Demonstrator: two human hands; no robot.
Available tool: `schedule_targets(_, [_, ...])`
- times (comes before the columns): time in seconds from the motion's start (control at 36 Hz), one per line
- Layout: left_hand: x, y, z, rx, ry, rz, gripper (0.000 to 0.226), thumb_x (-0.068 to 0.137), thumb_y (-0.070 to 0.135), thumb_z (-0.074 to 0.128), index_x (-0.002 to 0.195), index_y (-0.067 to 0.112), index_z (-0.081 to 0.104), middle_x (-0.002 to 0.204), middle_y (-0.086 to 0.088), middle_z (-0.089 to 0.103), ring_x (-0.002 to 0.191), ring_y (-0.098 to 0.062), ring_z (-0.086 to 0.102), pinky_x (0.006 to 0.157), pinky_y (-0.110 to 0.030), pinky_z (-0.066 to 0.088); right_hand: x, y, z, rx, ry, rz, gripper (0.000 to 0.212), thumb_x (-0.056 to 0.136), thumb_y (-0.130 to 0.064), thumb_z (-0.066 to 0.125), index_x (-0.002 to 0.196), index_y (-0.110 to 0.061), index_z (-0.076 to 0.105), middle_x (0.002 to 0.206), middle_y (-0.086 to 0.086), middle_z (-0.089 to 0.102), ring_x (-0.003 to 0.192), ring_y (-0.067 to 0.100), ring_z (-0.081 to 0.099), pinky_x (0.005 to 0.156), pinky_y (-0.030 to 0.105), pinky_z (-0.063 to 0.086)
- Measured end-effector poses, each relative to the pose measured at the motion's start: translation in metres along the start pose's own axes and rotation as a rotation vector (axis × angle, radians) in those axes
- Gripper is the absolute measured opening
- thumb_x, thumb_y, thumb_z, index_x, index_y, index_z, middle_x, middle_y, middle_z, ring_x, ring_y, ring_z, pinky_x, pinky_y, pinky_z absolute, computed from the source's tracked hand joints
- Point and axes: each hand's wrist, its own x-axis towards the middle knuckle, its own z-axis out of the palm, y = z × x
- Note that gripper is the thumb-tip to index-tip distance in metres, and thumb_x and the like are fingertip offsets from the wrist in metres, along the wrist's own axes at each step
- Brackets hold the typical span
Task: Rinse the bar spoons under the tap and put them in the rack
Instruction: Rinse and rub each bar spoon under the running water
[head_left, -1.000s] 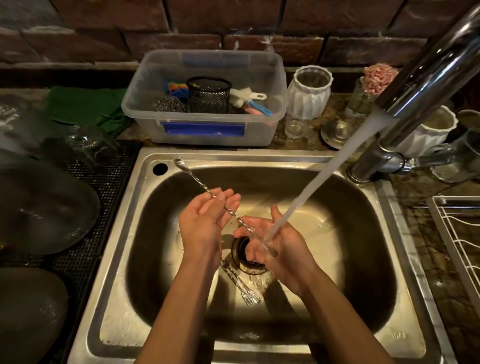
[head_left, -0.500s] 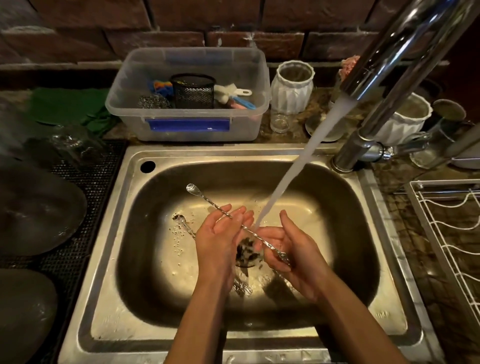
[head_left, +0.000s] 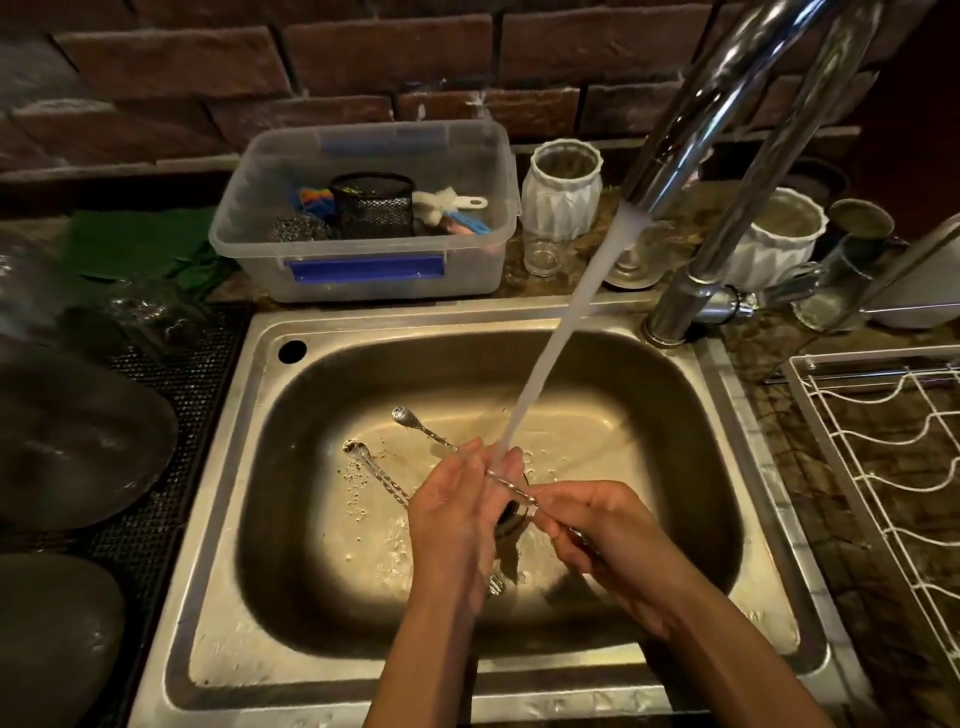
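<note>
Bar spoon (head_left: 423, 428) under tap stream, R hand (head_left: 597, 525) grip on stem, L hand (head_left: 457, 512) fingers loosely around it.

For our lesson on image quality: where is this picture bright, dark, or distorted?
Head view: warm light pools on the steel sink basin; the black mesh mat and red brick wall sit in shadow; the chrome tap shows glare and wide-angle bending.
</note>
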Motion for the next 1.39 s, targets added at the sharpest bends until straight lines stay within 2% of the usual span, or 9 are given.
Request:
schedule_targets(0.11, [-0.001, -0.004, 0.004, -0.016, -0.008, -0.024, 0.03, 0.098, 0.006, 0.052, 0.123, -0.01, 0.057, 0.105, -0.023, 0.074, 0.099, -0.029, 0.074, 0.078, -0.029, 0.061, -0.01, 0.001, -0.004, -0.058, 0.054, -0.006, 0.031, 0.096, -0.02, 0.056, 0.071, -0.006, 0.065, 0.056, 0.013, 0.043, 0.044, 0.013, 0.033, 0.047, 0.02, 0.032])
schedule_targets(0.28, [-0.001, -0.006, 0.008, -0.072, -0.014, -0.043, 0.031, 0.1, 0.005, 0.049, 0.124, -0.012, 0.055, 0.11, -0.028, 0.071, 0.105, -0.033, 0.072, 0.083, -0.032, 0.061, -0.025, -0.002, -0.011, -0.111, 0.092, -0.004, 0.037, 0.097, -0.028, 0.057, 0.071, -0.003, 0.065, 0.047, 0.009, 0.042, 0.044, 0.014, 0.033, 0.047, 0.019, 0.034])
schedule_targets(0.47, [-0.002, -0.007, 0.01, -0.116, -0.048, -0.047, 0.026, 0.101, 0.005, 0.048, 0.118, -0.012, 0.06, 0.112, -0.031, 0.069, 0.108, -0.036, 0.07, 0.081, -0.032, 0.06, -0.042, -0.004, -0.013, -0.163, 0.128, 0.005, 0.036, 0.099, -0.018, 0.053, 0.071, 0.001, 0.065, 0.044, 0.007, 0.042, 0.041, 0.011, 0.034, 0.045, 0.013, 0.034])
schedule_targets(0.61, [-0.002, -0.009, 0.011, -0.132, -0.048, -0.055, 0.027, 0.1, 0.004, 0.049, 0.118, -0.011, 0.061, 0.113, -0.03, 0.07, 0.107, -0.037, 0.07, 0.079, -0.032, 0.06, -0.052, -0.005, -0.014, -0.159, 0.154, 0.026, 0.036, 0.098, -0.02, 0.055, 0.071, 0.0, 0.068, 0.044, 0.009, 0.043, 0.041, 0.012, 0.033, 0.044, 0.015, 0.03])
schedule_targets(0.94, [-0.007, -0.017, 0.019, -0.118, 0.012, -0.079, 0.022, 0.096, -0.004, 0.053, 0.117, -0.008, 0.06, 0.106, -0.03, 0.072, 0.099, -0.036, 0.073, 0.073, -0.03, 0.061, -0.073, -0.005, -0.021, -0.088, 0.182, 0.063, 0.035, 0.097, -0.018, 0.057, 0.071, -0.001, 0.071, 0.037, 0.009, 0.044, 0.033, 0.011, 0.036, 0.045, 0.016, 0.041])
schedule_targets(1.03, [-0.007, -0.019, 0.018, -0.109, 0.047, -0.082, 0.022, 0.096, -0.004, 0.053, 0.115, -0.01, 0.061, 0.105, -0.03, 0.072, 0.098, -0.035, 0.074, 0.074, -0.031, 0.061, -0.081, -0.004, -0.019, -0.126, 0.188, 0.057, 0.032, 0.097, -0.015, 0.056, 0.073, -0.005, 0.074, 0.045, 0.019, 0.049, 0.034, 0.014, 0.037, 0.047, 0.02, 0.041])
schedule_targets(1.11, [-0.006, -0.018, 0.016, -0.12, 0.071, -0.088, 0.022, 0.094, -0.004, 0.055, 0.114, -0.011, 0.061, 0.103, -0.03, 0.072, 0.097, -0.033, 0.074, 0.076, -0.03, 0.061, -0.088, -0.006, -0.015, -0.067, 0.2, 0.058, 0.026, 0.097, -0.006, 0.055, 0.082, 0.001, 0.074, 0.062, 0.031, 0.051, 0.032, 0.015, 0.039, 0.043, 0.02, 0.043])
schedule_targets(1.22, [-0.003, -0.015, 0.016, -0.087, 0.081, -0.064, 0.023, 0.094, -0.001, 0.058, 0.114, -0.01, 0.063, 0.102, -0.027, 0.074, 0.092, -0.029, 0.076, 0.072, -0.026, 0.061, -0.096, -0.01, -0.012, -0.014, 0.216, 0.065, 0.023, 0.097, -0.001, 0.053, 0.087, 0.002, 0.074, 0.058, 0.026, 0.049, 0.03, 0.012, 0.042, 0.04, 0.016, 0.042])
schedule_targets(1.39, [-0.003, -0.007, 0.024, -0.058, 0.068, -0.006, 0.031, 0.103, 0.016, 0.046, 0.116, -0.009, 0.06, 0.099, -0.024, 0.075, 0.087, -0.028, 0.077, 0.069, -0.026, 0.061, -0.092, -0.007, -0.01, -0.04, 0.257, 0.126, 0.029, 0.097, -0.005, 0.055, 0.08, -0.008, 0.077, 0.047, 0.015, 0.051, 0.032, 0.012, 0.044, 0.042, 0.021, 0.045])
